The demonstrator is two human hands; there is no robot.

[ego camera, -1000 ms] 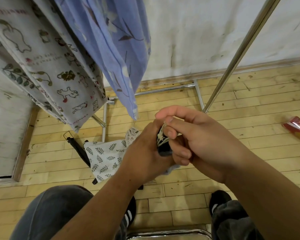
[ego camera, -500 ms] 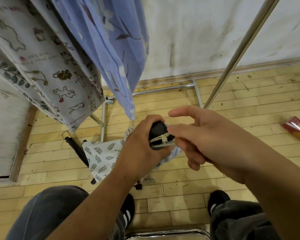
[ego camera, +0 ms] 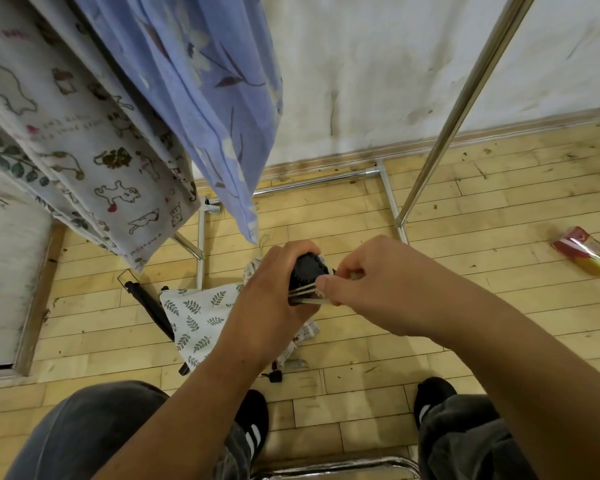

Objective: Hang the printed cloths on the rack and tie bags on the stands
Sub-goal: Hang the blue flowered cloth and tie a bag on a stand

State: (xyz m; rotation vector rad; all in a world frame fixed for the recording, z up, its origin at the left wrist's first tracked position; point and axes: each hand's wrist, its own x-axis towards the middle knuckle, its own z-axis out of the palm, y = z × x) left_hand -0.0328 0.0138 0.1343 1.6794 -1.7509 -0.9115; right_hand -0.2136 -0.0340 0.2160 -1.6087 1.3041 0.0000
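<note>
- While the left hand (ego camera: 274, 303) has its fingers curled tight round the black knob (ego camera: 307, 271) on top of the stand (ego camera: 149, 310), the right hand (ego camera: 381, 289) sits just to the right of it. Its thumb and forefinger (ego camera: 323, 284) are pinching the cord (ego camera: 302, 293).
- Key bit imo: the cord crosses just under the knob in a few side-by-side turns, running left to right. The loose part comes off the right side, straight into that pinch. So the right hand is the one on the cord, and the left one looks like it's just steadying.
- You see the stand's post nearly end-on, dropping away from the camera toward the wood floor (ego camera: 465, 306), so the turns lie square across its long axis. My guess is any snugging pull has to go sideways to the right. Pull upward and the loops could slip over the knob.
- The leaf-print bag (ego camera: 198, 315) hangs below and left of the left wrist, low over the floor, between the rack (ego camera: 470, 98) base bar and the shoes (ego camera: 253, 424). Where it joins the cord I can't tell, since the hand hides it.
- The blue floral cloth (ego camera: 201, 81) and the animal-print cloth (ego camera: 84, 140) already hang on the rack, upper left.
</note>
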